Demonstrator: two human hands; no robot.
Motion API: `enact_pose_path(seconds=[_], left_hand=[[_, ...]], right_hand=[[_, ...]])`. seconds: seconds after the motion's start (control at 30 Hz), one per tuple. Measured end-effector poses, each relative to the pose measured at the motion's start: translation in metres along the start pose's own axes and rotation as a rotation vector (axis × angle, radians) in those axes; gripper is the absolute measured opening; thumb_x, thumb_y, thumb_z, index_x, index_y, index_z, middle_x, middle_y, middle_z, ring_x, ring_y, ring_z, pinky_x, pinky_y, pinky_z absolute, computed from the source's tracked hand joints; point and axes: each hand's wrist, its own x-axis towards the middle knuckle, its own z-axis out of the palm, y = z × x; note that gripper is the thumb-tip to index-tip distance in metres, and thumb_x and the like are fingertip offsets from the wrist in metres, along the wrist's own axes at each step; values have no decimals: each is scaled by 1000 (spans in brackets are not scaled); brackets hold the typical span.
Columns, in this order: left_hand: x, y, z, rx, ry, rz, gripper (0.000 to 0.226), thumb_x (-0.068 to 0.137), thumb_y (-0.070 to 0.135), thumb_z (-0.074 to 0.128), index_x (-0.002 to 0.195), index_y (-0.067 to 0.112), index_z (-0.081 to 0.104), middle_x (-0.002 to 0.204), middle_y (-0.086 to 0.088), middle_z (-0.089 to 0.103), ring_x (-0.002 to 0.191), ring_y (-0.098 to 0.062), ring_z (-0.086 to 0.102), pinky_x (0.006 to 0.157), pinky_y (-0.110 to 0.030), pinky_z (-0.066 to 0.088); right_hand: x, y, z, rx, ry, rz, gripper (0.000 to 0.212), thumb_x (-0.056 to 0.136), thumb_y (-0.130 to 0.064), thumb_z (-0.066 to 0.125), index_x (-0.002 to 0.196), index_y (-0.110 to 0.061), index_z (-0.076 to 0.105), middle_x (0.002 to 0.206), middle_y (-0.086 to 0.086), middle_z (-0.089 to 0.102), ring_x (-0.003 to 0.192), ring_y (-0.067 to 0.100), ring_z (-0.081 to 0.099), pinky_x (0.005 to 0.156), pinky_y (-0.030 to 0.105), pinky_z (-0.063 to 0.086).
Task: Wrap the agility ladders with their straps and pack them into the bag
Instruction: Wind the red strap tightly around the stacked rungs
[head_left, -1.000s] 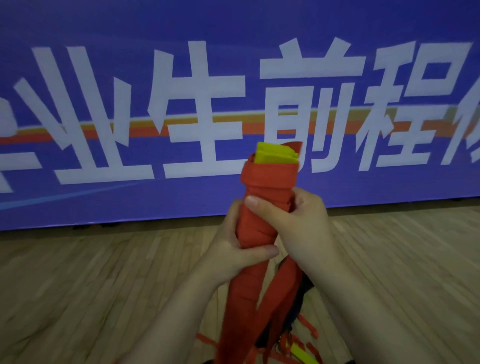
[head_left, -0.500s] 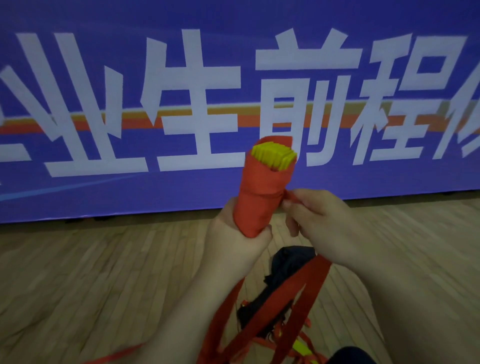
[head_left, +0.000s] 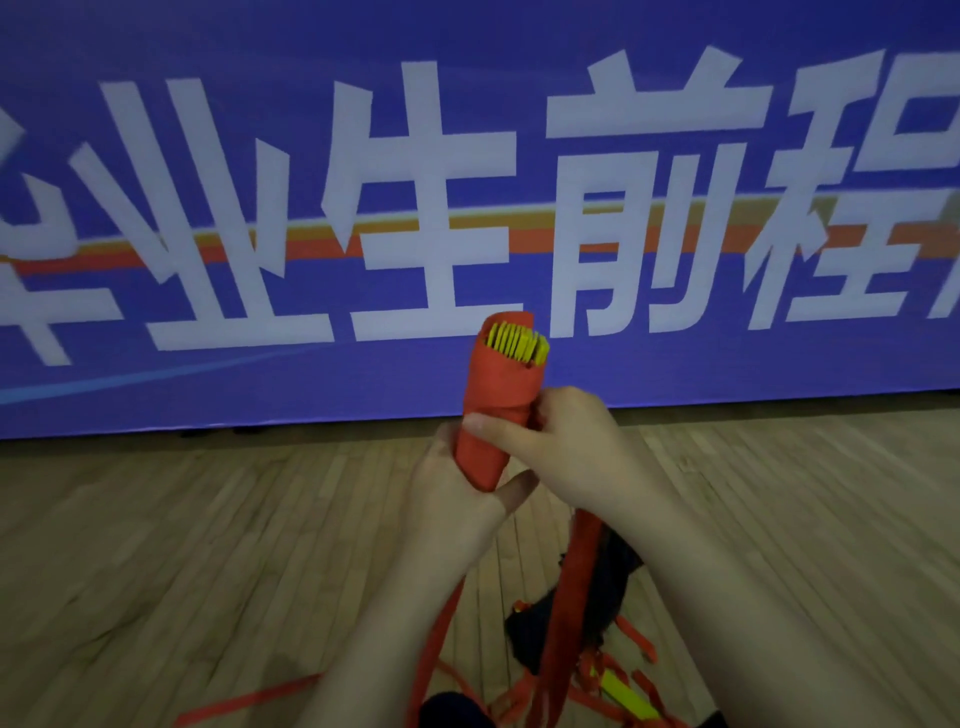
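1. My left hand (head_left: 457, 504) grips the lower end of the ladder bundle (head_left: 498, 395), fingers and thumb curled round it; bundle near upright, leaning a little right, held above the floor.
2. My right hand (head_left: 571, 452) closes round its middle, thumb across the front; the red strap (head_left: 571, 597) hangs from beneath this hand.
3. Yellow rungs (head_left: 519, 340) show at the bundle's open top, inside the red wrapping.
4. Dark bag (head_left: 610, 587) lies on the wooden floor (head_left: 156, 571) under my right forearm, loose red webbing about it; blue banner (head_left: 260, 52) behind.
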Motion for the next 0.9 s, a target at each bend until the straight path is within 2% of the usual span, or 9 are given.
enact_pose_path(seconds=[0.07, 0.17, 0.27, 0.37, 0.43, 0.53, 0.63, 0.77, 0.9], left_hand=[[8, 3, -17, 11, -147, 84, 61, 56, 40, 79, 109, 29, 51, 90, 5, 64, 75, -5, 61, 62, -19, 46], [19, 4, -36, -375, -423, 91, 67, 52, 30, 80, 112, 22, 52, 91, 2, 70, 82, -11, 67, 71, -24, 54], [15, 6, -26, -616, -482, 23, 77, 46, 33, 85, 107, -1, 51, 71, -6, 68, 58, -22, 65, 56, -31, 53], [5, 16, -18, -626, -423, 77, 44, 46, 27, 74, 86, 12, 63, 58, 0, 64, 47, -14, 60, 46, -25, 50], [3, 24, -22, -647, -489, 87, 42, 42, 24, 75, 82, 13, 66, 58, 0, 64, 47, -13, 60, 46, -24, 49], [9, 35, -31, -594, -577, 87, 61, 42, 27, 79, 93, -1, 59, 60, -9, 60, 47, -21, 56, 48, -26, 47], [18, 52, -32, -426, -455, 158, 36, 51, 34, 74, 81, 18, 63, 59, 0, 62, 50, -16, 57, 50, -26, 48], [19, 69, -24, -108, -189, 322, 36, 58, 42, 73, 89, 29, 62, 73, 13, 67, 60, -2, 59, 56, -16, 46], [16, 73, -24, 110, -52, 372, 34, 59, 45, 70, 88, 32, 57, 71, 7, 65, 61, -7, 60, 57, -27, 50]], right_hand=[[7, -5, -7, 86, 0, -39, 47, 77, -58, 64, 69, -12, 66, 58, 1, 61, 54, 12, 56, 60, 29, 49], [11, -18, -23, 255, -94, -115, 33, 80, -43, 69, 89, -11, 71, 87, 7, 75, 83, 20, 71, 84, 45, 55], [9, -29, -36, 259, -186, -197, 31, 79, -36, 72, 96, -10, 70, 93, 6, 75, 86, 17, 72, 79, 37, 58], [3, -33, -66, 284, -406, -141, 32, 72, -23, 75, 102, -21, 65, 76, -13, 72, 64, -3, 65, 57, 12, 48], [0, -29, -91, 195, -544, -95, 33, 69, -25, 74, 100, -29, 62, 62, -13, 62, 51, 0, 52, 51, 17, 41], [2, -19, -110, 238, -561, 17, 25, 80, -21, 62, 104, -13, 66, 61, -1, 54, 54, 10, 51, 61, 28, 51], [1, -20, -106, 385, -411, 73, 15, 94, -7, 48, 98, -3, 62, 57, 1, 45, 48, 9, 43, 56, 26, 53], [-3, -21, -94, 489, -171, 146, 29, 89, -4, 40, 63, -16, 40, 52, -1, 35, 41, 8, 20, 36, 18, 17], [-7, -13, -98, 216, -106, 38, 35, 90, -7, 46, 57, -19, 46, 48, -6, 40, 40, 7, 27, 43, 23, 26]])
